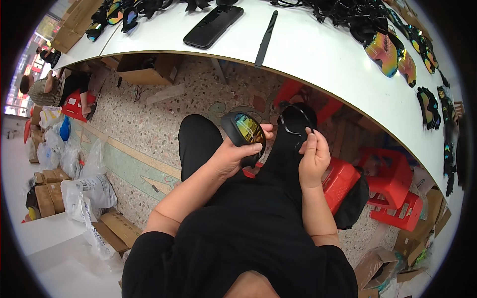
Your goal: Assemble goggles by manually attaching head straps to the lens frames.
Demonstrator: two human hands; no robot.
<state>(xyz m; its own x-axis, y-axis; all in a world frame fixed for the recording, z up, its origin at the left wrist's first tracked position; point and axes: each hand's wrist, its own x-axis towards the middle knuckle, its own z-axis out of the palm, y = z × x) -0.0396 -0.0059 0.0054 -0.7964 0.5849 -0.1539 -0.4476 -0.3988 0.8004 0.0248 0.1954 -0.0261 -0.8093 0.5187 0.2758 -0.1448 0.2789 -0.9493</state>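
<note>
My left hand (233, 154) grips a black goggle frame with a mirrored, rainbow-tinted lens (246, 130), held over my lap below the table edge. My right hand (313, 156) pinches a black frame part (294, 121) beside it, close to the goggle's right end. Both hands are raised in front of my black clothing, with the two pieces nearly touching.
A white table (308, 54) curves across the top, carrying a black phone (213, 26), a black strap piece (266, 38) and several mirrored goggles (392, 54). Red plastic stools (392, 188) stand under it. Cardboard boxes (117, 228) and white bags (87, 191) lie left; another person (47, 89) sits far left.
</note>
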